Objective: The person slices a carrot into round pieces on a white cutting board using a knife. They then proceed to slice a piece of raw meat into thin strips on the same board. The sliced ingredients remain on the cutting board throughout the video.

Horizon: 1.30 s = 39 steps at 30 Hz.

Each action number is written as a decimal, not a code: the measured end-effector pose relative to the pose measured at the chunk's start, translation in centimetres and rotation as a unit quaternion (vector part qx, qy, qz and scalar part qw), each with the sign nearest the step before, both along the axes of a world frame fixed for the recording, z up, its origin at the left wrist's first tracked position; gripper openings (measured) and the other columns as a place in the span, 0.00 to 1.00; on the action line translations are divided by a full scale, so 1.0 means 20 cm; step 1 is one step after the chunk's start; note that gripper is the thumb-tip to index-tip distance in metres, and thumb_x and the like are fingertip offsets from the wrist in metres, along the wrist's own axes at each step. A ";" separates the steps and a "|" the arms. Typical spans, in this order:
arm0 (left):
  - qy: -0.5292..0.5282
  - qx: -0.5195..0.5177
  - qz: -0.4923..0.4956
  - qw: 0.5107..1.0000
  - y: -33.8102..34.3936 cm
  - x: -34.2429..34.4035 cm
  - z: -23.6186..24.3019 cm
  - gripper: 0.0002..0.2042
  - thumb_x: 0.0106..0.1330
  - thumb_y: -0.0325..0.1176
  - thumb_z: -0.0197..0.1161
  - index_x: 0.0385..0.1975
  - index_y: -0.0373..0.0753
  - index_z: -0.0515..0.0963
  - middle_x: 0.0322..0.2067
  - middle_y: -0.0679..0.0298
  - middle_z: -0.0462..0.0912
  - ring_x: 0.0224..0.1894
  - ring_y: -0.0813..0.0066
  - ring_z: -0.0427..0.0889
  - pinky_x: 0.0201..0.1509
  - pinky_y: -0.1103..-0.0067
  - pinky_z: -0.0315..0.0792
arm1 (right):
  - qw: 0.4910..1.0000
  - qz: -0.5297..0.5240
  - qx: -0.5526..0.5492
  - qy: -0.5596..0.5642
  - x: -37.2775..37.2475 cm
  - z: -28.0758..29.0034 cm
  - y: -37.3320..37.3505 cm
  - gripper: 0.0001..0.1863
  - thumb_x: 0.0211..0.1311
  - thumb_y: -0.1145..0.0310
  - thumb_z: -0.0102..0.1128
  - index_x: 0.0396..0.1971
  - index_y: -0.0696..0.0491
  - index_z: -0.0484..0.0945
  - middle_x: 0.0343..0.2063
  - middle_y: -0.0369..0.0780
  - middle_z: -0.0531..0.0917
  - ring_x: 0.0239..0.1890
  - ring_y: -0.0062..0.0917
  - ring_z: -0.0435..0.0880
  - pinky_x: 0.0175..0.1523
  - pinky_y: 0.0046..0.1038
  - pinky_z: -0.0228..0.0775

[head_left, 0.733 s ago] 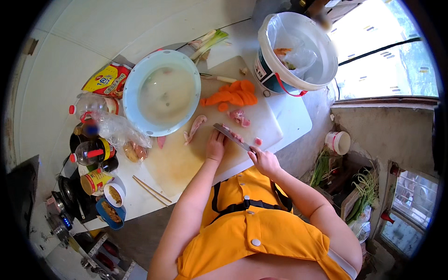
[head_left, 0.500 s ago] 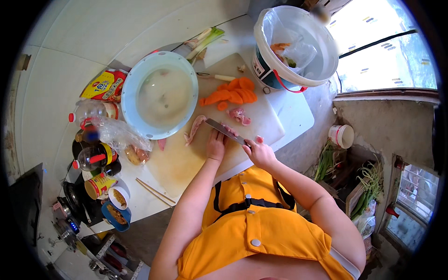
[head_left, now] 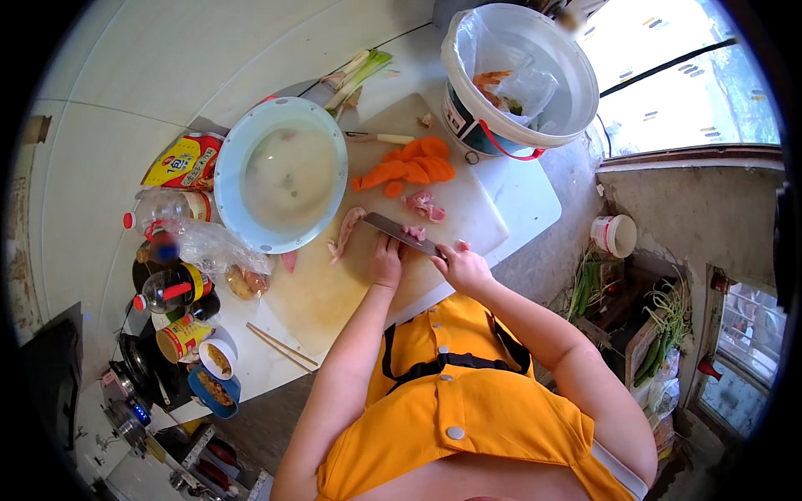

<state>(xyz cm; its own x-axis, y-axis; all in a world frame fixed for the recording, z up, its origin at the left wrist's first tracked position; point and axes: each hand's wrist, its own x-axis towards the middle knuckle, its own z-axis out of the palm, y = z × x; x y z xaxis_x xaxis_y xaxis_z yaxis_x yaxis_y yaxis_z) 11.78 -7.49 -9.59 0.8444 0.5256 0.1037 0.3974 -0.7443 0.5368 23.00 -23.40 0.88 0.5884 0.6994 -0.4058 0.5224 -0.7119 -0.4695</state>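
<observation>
A broad-bladed kitchen knife lies across the pale cutting board, its handle gripped in my right hand. My left hand is against the near side of the blade, fingers bent and pressed together; what lies under the fingertips is hidden. Cut bits of raw meat sit at the blade's far side. Beyond them is another piece of pink meat, and a long strip of meat rests to the left. Sliced carrot is heaped farther back, near a second knife with a pale handle.
A light-blue basin of cloudy water stands left of the board. Behind to the right is a white bucket with a bag of scraps. Bottles, small bowls and chopsticks line the left side. Scallion pieces lie at the back.
The knife blade has tipped flatter, and the cut meat bits beyond it show more plainly. Both hands stay nearly in place. The whole view has shifted slightly.
</observation>
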 end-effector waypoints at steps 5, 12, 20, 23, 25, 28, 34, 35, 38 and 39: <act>-0.033 0.025 0.015 0.999 -0.01 -0.01 -0.03 0.14 0.57 0.33 0.62 0.43 0.39 0.78 0.46 0.54 0.76 0.49 0.52 0.75 0.52 0.65 0.72 | 0.997 -0.008 -0.060 0.046 0.03 0.09 -0.13 0.24 0.66 0.45 0.44 0.48 0.47 0.76 0.25 0.49 0.82 0.29 0.46 0.82 0.37 0.42 0.75; -0.095 -0.003 -0.023 0.995 0.01 0.02 0.07 0.10 0.57 0.30 0.62 0.39 0.40 0.77 0.42 0.57 0.76 0.46 0.55 0.75 0.50 0.67 0.72 | 0.994 -0.018 -0.020 0.104 0.11 0.04 -0.19 0.24 0.68 0.46 0.42 0.50 0.47 0.76 0.29 0.52 0.82 0.34 0.47 0.82 0.41 0.43 0.74; -0.095 0.006 -0.031 0.995 0.02 -0.02 0.12 0.15 0.59 0.32 0.62 0.46 0.41 0.75 0.45 0.56 0.75 0.47 0.55 0.74 0.51 0.66 0.72 | 0.991 -0.015 -0.020 0.131 0.05 0.20 -0.10 0.24 0.68 0.47 0.42 0.50 0.49 0.76 0.31 0.51 0.83 0.33 0.46 0.82 0.41 0.42 0.74; -0.087 0.026 -0.020 0.996 0.02 -0.02 0.13 0.19 0.59 0.33 0.63 0.52 0.42 0.73 0.47 0.56 0.75 0.48 0.53 0.74 0.51 0.65 0.72 | 0.991 -0.009 -0.036 0.127 0.02 0.26 -0.09 0.25 0.68 0.47 0.42 0.50 0.49 0.76 0.30 0.50 0.83 0.31 0.46 0.82 0.40 0.42 0.74; -0.076 0.019 -0.017 0.997 0.01 -0.03 0.10 0.24 0.58 0.34 0.64 0.56 0.44 0.71 0.50 0.56 0.74 0.49 0.52 0.74 0.52 0.64 0.71 | 0.991 -0.010 -0.052 0.121 0.02 0.27 -0.10 0.25 0.68 0.46 0.42 0.50 0.49 0.76 0.28 0.51 0.83 0.31 0.46 0.82 0.39 0.42 0.74; -0.066 -0.009 -0.008 0.998 0.01 -0.03 0.08 0.23 0.57 0.34 0.64 0.55 0.44 0.72 0.50 0.56 0.74 0.50 0.52 0.74 0.52 0.65 0.71 | 0.992 -0.014 -0.057 0.115 0.01 0.25 -0.13 0.25 0.67 0.46 0.43 0.50 0.49 0.76 0.26 0.51 0.82 0.30 0.47 0.82 0.37 0.43 0.74; -0.061 -0.010 0.001 0.998 0.00 -0.01 0.12 0.23 0.57 0.33 0.65 0.54 0.44 0.73 0.50 0.55 0.74 0.50 0.53 0.74 0.51 0.65 0.72 | 0.996 -0.012 -0.037 0.086 -0.01 0.18 -0.10 0.24 0.67 0.46 0.44 0.49 0.48 0.76 0.23 0.51 0.81 0.27 0.47 0.82 0.34 0.43 0.74; -0.053 -0.019 0.008 0.998 0.00 0.00 0.12 0.22 0.56 0.33 0.65 0.54 0.44 0.73 0.49 0.55 0.74 0.50 0.53 0.74 0.51 0.66 0.73 | 0.996 -0.012 -0.031 0.082 -0.01 0.17 -0.09 0.23 0.67 0.46 0.44 0.49 0.48 0.76 0.23 0.51 0.81 0.27 0.47 0.82 0.34 0.43 0.74; -0.037 -0.027 0.022 0.999 0.00 -0.01 0.10 0.21 0.56 0.32 0.65 0.52 0.44 0.74 0.49 0.56 0.74 0.49 0.53 0.75 0.50 0.66 0.74 | 0.998 -0.009 -0.029 0.062 -0.01 0.16 -0.03 0.23 0.67 0.46 0.44 0.48 0.47 0.77 0.21 0.50 0.81 0.26 0.47 0.82 0.33 0.43 0.75; -0.036 -0.021 0.021 0.999 0.00 -0.01 0.09 0.21 0.56 0.32 0.65 0.52 0.44 0.74 0.49 0.56 0.74 0.49 0.53 0.75 0.49 0.67 0.74 | 0.998 -0.007 -0.023 0.054 -0.01 0.15 -0.01 0.23 0.67 0.46 0.44 0.49 0.47 0.76 0.22 0.50 0.82 0.27 0.47 0.82 0.34 0.43 0.75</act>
<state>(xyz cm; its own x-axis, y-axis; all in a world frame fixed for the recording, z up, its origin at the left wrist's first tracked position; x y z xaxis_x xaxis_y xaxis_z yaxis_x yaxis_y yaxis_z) 11.63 -7.49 -7.74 0.8124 0.5660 0.1403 0.3875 -0.7036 0.5956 22.86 -23.68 3.83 0.5495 0.6704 -0.4986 0.4605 -0.7410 -0.4888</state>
